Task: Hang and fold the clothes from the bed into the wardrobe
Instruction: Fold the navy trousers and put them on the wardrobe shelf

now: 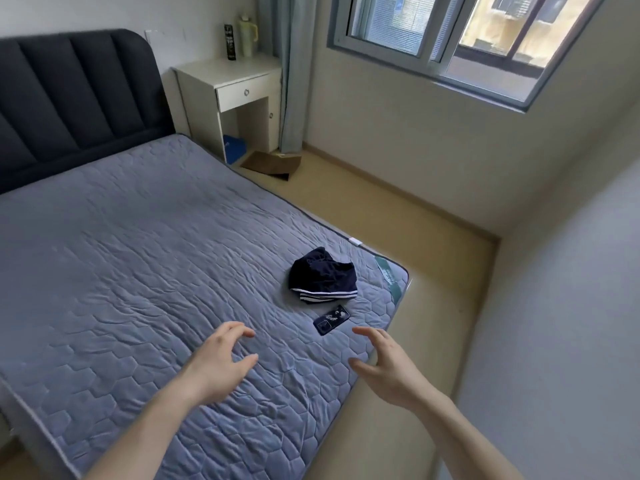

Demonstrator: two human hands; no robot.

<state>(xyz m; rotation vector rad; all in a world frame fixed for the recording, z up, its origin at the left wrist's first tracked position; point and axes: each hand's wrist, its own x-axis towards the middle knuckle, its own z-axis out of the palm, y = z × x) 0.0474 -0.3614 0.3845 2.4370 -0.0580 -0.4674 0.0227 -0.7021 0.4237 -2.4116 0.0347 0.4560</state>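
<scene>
Now the bed (138,271) fills the view, its quilted top nearly bare, with a nightstand (239,88) by the headboard and a strip of floor (398,220) along the far side. One garment is in sight, dark shorts (323,276) bunched near the bed's far corner, striped hem towards the person. Both hands are empty. Left hand (221,365) hovers over the quilt, fingers spread and loosely curved; right hand (384,363) likewise, poised at the bed's edge. The shorts lie ahead of both hands, between them and well apart, about as near to either. A phone (331,319) sits just beside the hem, right in the reach path, so it looks easy to knock. Open quilt on the left gives room; corner edges are close on the right.
</scene>
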